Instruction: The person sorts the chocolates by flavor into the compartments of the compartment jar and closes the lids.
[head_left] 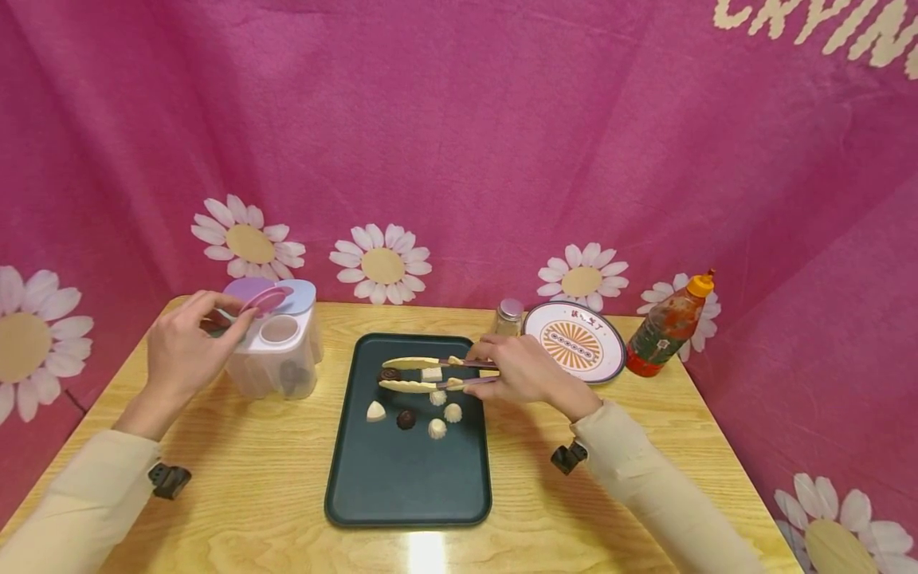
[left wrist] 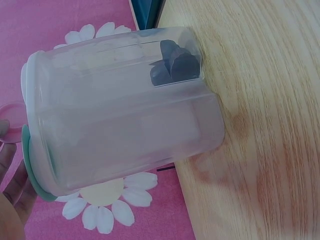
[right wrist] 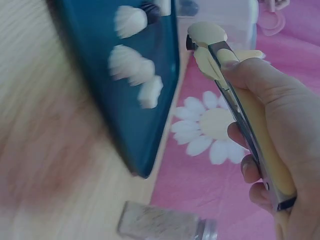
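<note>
My left hand [head_left: 188, 339] pinches a raised pink lid [head_left: 267, 300] on a clear storage container [head_left: 247, 375]. Below that lid a round opening [head_left: 280, 328] shows in the white top. Dark pieces [left wrist: 177, 64] lie at the bottom of one compartment. With my right hand [head_left: 522, 368] I grip a pair of tongs [head_left: 419, 386] with cream-coloured ends, held over a dark green tray [head_left: 409, 494]. A dark chocolate [head_left: 390, 374] sits between the tong tips. Several white chocolates [head_left: 437, 429] and another dark one [head_left: 406, 419] rest on the tray.
Behind my right hand stands a small glass jar [head_left: 508, 317] with a purplish lid. A patterned plate [head_left: 574, 343] is beside it, then a red sauce bottle [head_left: 663, 331] with a yellow cap. A pink flowered cloth [head_left: 459, 159] hangs behind the wooden table [head_left: 265, 478].
</note>
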The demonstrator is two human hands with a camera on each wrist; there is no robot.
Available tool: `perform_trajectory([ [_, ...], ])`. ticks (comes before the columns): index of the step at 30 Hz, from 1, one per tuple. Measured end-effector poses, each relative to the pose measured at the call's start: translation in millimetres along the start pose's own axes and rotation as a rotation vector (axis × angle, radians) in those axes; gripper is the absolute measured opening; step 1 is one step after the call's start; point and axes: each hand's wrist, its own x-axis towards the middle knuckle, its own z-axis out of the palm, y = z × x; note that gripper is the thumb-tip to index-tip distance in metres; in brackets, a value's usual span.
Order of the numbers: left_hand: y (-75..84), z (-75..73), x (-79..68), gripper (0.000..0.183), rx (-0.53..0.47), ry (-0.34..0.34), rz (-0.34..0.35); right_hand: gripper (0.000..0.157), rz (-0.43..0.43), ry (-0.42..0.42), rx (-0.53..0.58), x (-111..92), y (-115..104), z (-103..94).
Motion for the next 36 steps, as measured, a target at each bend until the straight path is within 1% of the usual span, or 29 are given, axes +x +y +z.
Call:
perform_trajectory([
  [6, 0.2, -0.3, -0.1, 0.022, -0.004, 0.001, -0.002, 0.039, -0.045, 0.066, 0.003, 16, -9, -11.0],
  [12, 0.6, 0.0, -0.7, 0.023, 0.005, -0.002, 0.002, 0.040, -0.073, 0.110, 0.018, 36, -23, -23.1],
  [18, 0.2, 0.3, -0.7, 0.023, -0.001, -0.002, -0.001, 0.042, -0.105, 0.121, 0.004, 58, -38, -33.0],
  [22, 1.0, -0.3, -0.8, 0.022, -0.002, -0.002, -0.001, 0.044, -0.110, 0.129, -0.028, 74, -47, -38.0],
  [27, 1.8, -1.2, -1.1, 0.023, 0.009, -0.011, -0.001, 0.044, -0.120, 0.129, -0.032, 93, -54, -42.7],
  [31, 1.1, -1.2, -0.5, 0.022, 0.000, -0.008, 0.005, 0.043, -0.131, 0.123, -0.021, 104, -59, -44.9],
  [36, 0.6, -1.0, 0.9, 0.022, -0.010, -0.004, 0.015, 0.043, -0.127, 0.108, -0.021, 113, -61, -44.2],
])
